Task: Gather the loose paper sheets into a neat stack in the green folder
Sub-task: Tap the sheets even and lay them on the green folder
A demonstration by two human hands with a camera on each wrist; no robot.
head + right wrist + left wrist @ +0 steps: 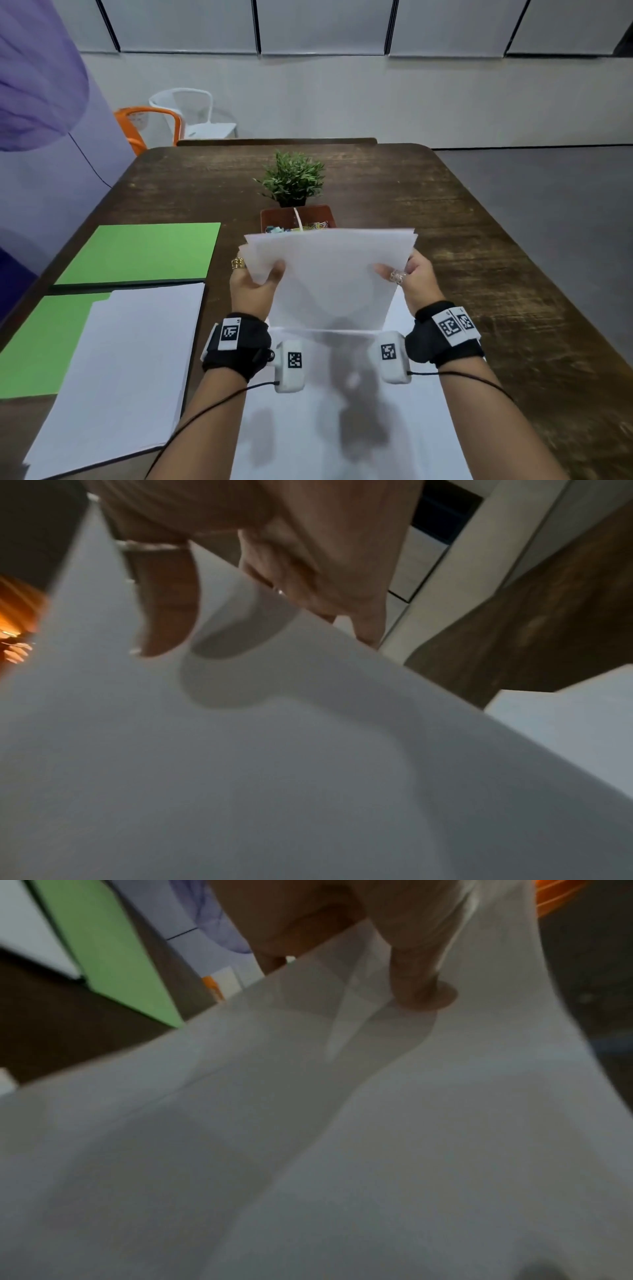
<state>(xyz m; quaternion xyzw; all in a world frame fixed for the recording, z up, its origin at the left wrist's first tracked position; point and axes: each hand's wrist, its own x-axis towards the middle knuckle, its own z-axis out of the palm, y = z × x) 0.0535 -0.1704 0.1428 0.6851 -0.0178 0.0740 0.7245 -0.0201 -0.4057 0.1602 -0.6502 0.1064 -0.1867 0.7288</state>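
The left hand and right hand each pinch a side edge of a bundle of sheets, thumbs on the near face, fingers behind, holding it upright with its bottom edge resting on more paper lying on the tabletop. The green folder lies open to the left, one flap far, one near, and a stack already sits on the near flap.

The bundle is not square: its top corners fan out, and the left wrist view shows one sheet's corner offset inside the others. A loose pinch could let an inner sheet slip out; a tight one bows the paper, as the curl under the right thumb suggests, and may crease it. Tapping on loose paper rather than bare wood could shift the sheet below.

Just behind the bundle stand a tray of clips and a plant; tipping the sheets forward risks brushing them. The stack overhangs the folder's near-right edge, so adding more there may push it further off. Wrist cables trail near the paper. The right side of the tabletop offers free room; the path left to the folder looks unobstructed.
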